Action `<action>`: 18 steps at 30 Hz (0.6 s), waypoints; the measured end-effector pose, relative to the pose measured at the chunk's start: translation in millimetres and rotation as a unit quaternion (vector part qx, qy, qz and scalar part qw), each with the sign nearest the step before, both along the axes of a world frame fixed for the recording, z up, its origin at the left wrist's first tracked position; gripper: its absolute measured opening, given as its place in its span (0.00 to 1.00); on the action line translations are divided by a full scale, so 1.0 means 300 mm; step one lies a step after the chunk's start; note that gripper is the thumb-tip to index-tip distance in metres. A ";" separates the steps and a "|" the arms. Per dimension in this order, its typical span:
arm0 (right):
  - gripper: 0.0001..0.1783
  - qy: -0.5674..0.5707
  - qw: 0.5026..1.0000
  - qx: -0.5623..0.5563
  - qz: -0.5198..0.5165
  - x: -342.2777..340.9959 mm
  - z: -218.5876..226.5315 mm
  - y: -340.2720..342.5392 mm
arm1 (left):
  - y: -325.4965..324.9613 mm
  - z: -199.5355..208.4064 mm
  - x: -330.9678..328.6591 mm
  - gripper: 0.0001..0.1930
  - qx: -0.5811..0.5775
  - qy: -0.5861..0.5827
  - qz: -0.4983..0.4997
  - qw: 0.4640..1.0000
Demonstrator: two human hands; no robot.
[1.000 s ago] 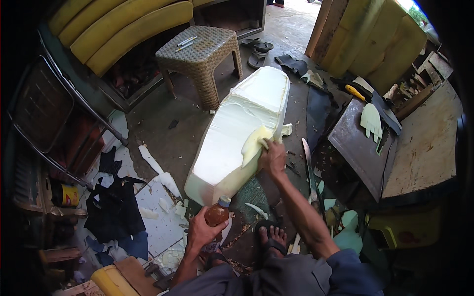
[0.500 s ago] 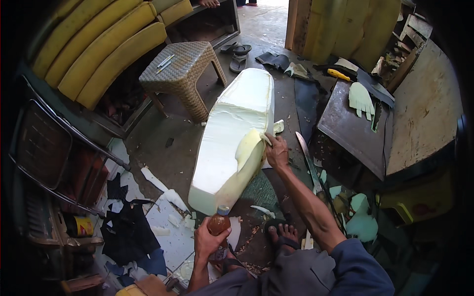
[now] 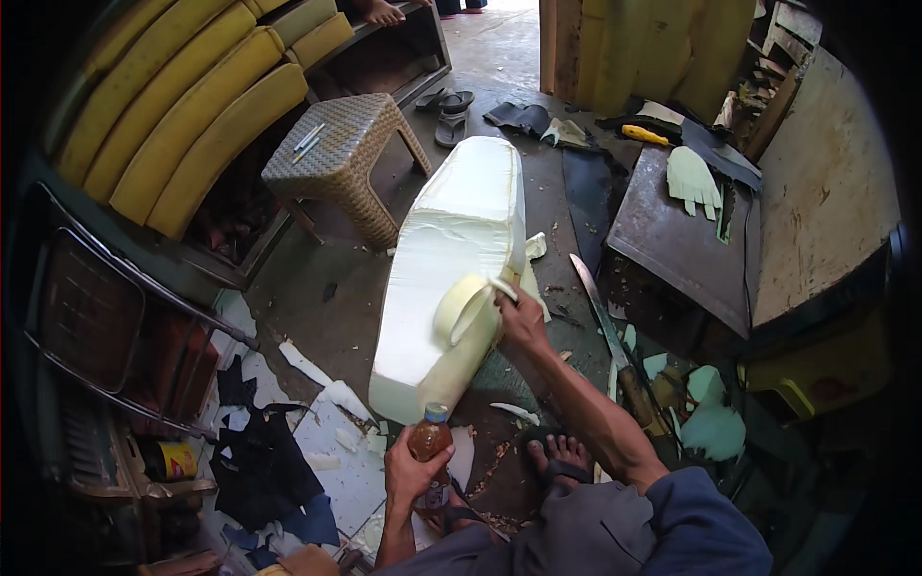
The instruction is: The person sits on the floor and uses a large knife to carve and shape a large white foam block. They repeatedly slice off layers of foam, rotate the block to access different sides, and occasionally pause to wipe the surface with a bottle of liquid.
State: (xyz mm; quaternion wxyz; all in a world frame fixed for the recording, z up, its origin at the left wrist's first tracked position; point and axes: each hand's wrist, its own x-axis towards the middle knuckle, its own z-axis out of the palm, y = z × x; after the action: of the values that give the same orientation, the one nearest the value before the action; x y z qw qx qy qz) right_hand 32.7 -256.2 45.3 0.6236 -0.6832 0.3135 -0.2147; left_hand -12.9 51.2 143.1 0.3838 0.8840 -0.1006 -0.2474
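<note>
A long white foam block (image 3: 413, 298), shaped like a seat cushion, lies on the floor before me. On its right side, a curled pale-yellow foam strip (image 3: 459, 309) is bent back over the block. Its end is pinched in the fingers of my right hand (image 3: 523, 319). Whether the strip's lower end is joined to the block I cannot tell. At the block's near end, my left hand (image 3: 411, 472) is wrapped round a clear bottle (image 3: 429, 442) with a blue cap and amber-brown liquid inside. The bottle stands upright in the grip.
A long knife (image 3: 597, 302) lies right of my right forearm. Foam scraps (image 3: 709, 422) and dark cloth (image 3: 257, 451) litter the floor. A woven-pattern stool (image 3: 336, 144) stands behind left, near sandals (image 3: 451, 125). A metal-framed chair (image 3: 96, 307) is at left, a dark board (image 3: 672, 254) at right.
My right hand has drawn the strip's end toward me, and the strip now curls into a tighter loop. My left hand keeps its hold on the bottle. The view has shifted slightly.
</note>
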 end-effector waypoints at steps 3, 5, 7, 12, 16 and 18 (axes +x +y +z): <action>0.22 0.017 0.997 0.079 0.017 0.090 0.004 -0.106 | 0.008 0.003 0.014 0.31 -0.007 0.020 0.003 1.000; 0.23 -0.016 0.989 0.147 0.002 0.139 0.022 -0.166 | 0.006 -0.007 0.018 0.32 -0.009 0.031 0.004 0.999; 0.23 -0.060 0.969 0.233 -0.053 0.184 0.068 -0.217 | -0.006 -0.014 0.019 0.30 -0.002 0.028 -0.005 1.000; 0.19 -0.025 0.995 0.079 -0.059 0.113 -0.052 -0.217 | -0.025 -0.024 -0.007 0.25 -0.141 0.078 0.048 0.986; 0.22 0.042 0.997 0.062 0.012 -0.216 -0.100 0.010 | 0.091 -0.083 -0.010 0.30 -0.135 0.046 0.079 0.987; 0.24 0.101 0.991 0.091 0.016 -0.451 -0.124 0.109 | 0.127 -0.079 -0.032 0.26 -0.163 0.033 0.112 0.980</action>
State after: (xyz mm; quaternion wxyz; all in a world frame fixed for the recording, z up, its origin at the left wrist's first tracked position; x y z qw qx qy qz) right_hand -102.5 -223.6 8.1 0.6518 -0.6467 0.3820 -0.1054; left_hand -22.5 89.4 119.5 0.5515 0.8062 -0.0272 -0.2125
